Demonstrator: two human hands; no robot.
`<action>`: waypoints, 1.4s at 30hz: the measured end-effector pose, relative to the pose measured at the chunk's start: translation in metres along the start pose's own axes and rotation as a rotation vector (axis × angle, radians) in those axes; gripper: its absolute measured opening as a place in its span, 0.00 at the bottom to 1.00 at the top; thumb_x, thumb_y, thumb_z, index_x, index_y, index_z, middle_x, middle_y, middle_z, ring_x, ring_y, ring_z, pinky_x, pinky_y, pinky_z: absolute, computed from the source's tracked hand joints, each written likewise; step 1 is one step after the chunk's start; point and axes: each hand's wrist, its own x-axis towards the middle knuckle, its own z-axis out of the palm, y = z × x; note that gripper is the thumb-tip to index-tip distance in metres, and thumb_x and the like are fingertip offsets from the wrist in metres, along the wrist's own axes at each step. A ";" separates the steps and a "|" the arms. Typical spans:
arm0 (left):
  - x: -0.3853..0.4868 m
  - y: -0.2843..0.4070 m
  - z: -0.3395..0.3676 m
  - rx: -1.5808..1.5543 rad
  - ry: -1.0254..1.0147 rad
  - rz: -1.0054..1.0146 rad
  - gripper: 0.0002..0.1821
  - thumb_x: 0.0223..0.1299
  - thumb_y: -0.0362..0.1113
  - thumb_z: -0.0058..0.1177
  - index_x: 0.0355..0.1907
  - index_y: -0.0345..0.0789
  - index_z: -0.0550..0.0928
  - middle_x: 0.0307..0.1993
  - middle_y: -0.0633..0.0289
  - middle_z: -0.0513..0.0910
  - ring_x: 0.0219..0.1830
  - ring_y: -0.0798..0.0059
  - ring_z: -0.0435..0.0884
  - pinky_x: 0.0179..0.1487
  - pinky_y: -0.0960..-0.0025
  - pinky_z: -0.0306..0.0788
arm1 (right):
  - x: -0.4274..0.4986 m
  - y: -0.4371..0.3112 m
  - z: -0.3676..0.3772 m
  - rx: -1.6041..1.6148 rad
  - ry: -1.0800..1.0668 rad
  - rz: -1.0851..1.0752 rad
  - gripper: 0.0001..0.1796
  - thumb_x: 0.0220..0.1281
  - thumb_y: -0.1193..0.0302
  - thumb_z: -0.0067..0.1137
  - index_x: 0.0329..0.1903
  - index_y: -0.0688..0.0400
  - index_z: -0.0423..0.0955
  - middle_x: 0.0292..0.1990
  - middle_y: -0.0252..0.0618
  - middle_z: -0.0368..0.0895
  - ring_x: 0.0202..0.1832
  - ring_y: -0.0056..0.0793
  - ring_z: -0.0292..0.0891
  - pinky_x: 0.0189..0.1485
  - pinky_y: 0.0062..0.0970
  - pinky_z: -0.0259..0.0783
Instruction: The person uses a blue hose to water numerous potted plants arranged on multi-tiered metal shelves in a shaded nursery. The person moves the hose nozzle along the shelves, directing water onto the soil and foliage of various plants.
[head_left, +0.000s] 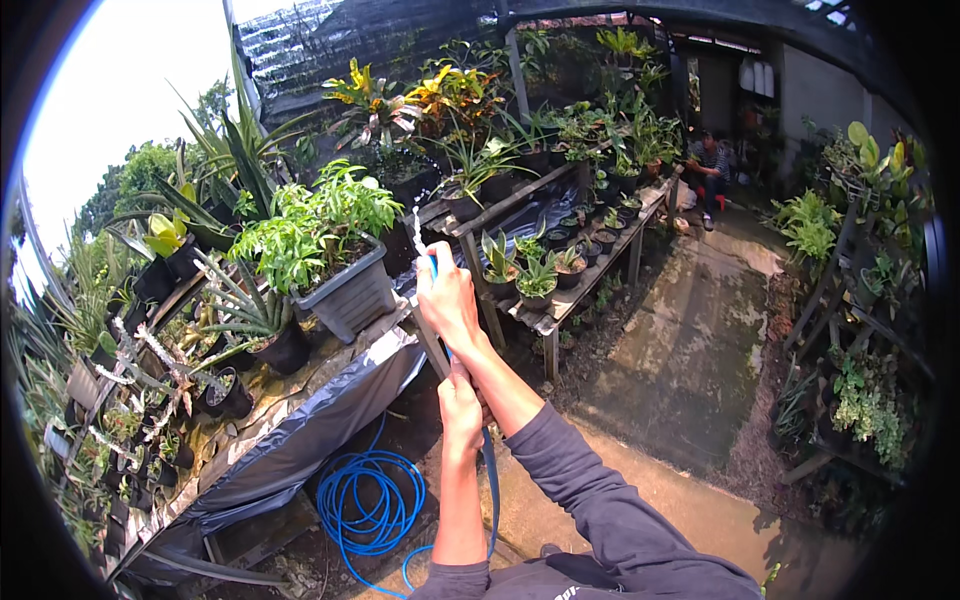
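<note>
My right hand (450, 296) grips a blue hose (491, 480) close to its outlet, fingers over the end. A stream of water (418, 229) leaves the outlet and breaks into drops toward the potted plants behind. Lower down, my left hand (460, 409) is closed around the same hose, just under the right wrist. Left of the right hand stands a grey rectangular planter (349, 292) with a leafy green plant (311, 229). Beyond the outlet sits a black pot (461, 204) of strap-leaved foliage.
A plastic-draped bench (300, 442) with several potted succulents runs along the left. Coiled blue hose (371, 495) lies on the ground below it. A wooden plant bench (559, 319) stands right of my hands. A person (709, 172) sits at the far end of the concrete path (667, 360).
</note>
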 end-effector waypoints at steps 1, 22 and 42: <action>0.000 0.003 0.000 0.005 -0.022 -0.005 0.26 0.69 0.61 0.33 0.25 0.42 0.65 0.11 0.76 0.59 0.09 0.89 0.54 0.12 0.79 0.43 | 0.002 0.000 -0.001 0.005 -0.005 0.000 0.11 0.66 0.65 0.47 0.43 0.59 0.67 0.19 0.56 0.75 0.25 0.56 0.76 0.27 0.47 0.67; 0.012 0.040 -0.020 0.018 -0.123 0.014 0.27 0.69 0.61 0.35 0.21 0.41 0.64 0.11 0.77 0.58 0.09 0.90 0.53 0.13 0.78 0.45 | 0.023 -0.028 0.021 -0.040 0.021 -0.067 0.12 0.65 0.66 0.46 0.41 0.62 0.68 0.21 0.58 0.76 0.25 0.55 0.76 0.27 0.45 0.68; 0.004 0.023 0.029 0.047 0.036 0.078 0.29 0.68 0.61 0.36 0.19 0.41 0.65 0.11 0.76 0.60 0.10 0.88 0.55 0.13 0.77 0.47 | 0.031 -0.026 -0.022 -0.030 -0.061 -0.067 0.09 0.65 0.67 0.45 0.40 0.61 0.64 0.19 0.57 0.75 0.25 0.57 0.77 0.27 0.47 0.68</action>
